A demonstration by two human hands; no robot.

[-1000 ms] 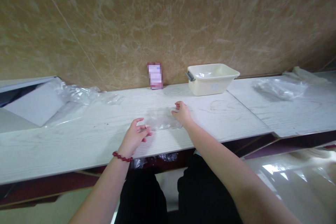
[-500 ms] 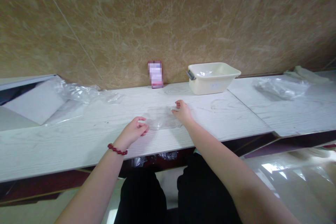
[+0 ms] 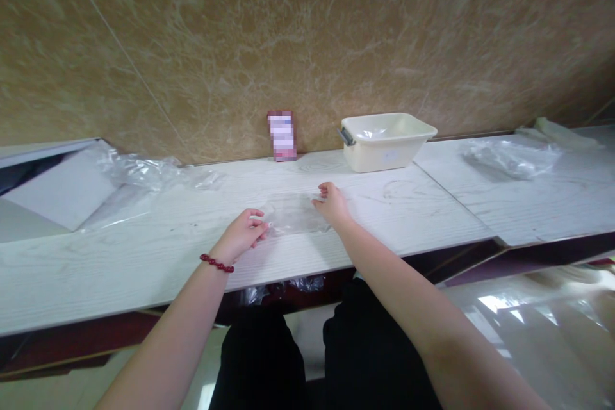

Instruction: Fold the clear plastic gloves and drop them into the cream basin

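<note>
A clear plastic bag (image 3: pixel 294 214) lies almost flat on the white wood-grain counter, stretched between my two hands. At its left edge is my left hand (image 3: pixel 243 232), a red bead bracelet on the wrist, with the thumb and fingers pinched on the film. My right hand (image 3: pixel 332 205) is at the bag's right end, its fingers curled and the thumb against the plastic. The bag is so transparent that its exact outline and the grip points are hard to see. It appears to hold nothing.
Behind the bag, a phone (image 3: pixel 282 136) with a blurred screen leans on the marble wall. A cream plastic bin (image 3: pixel 384 157) stands to its right. Plastic bags (image 3: pixel 144 170) lie beside an open white box (image 3: pixel 62 195) at left; more clear plastic (image 3: pixel 514 159) lies at right.
The bag looks flatter and more spread out than before. My left hand has shifted slightly up; my right hand stays nearly in place. The view has drifted slightly.
</note>
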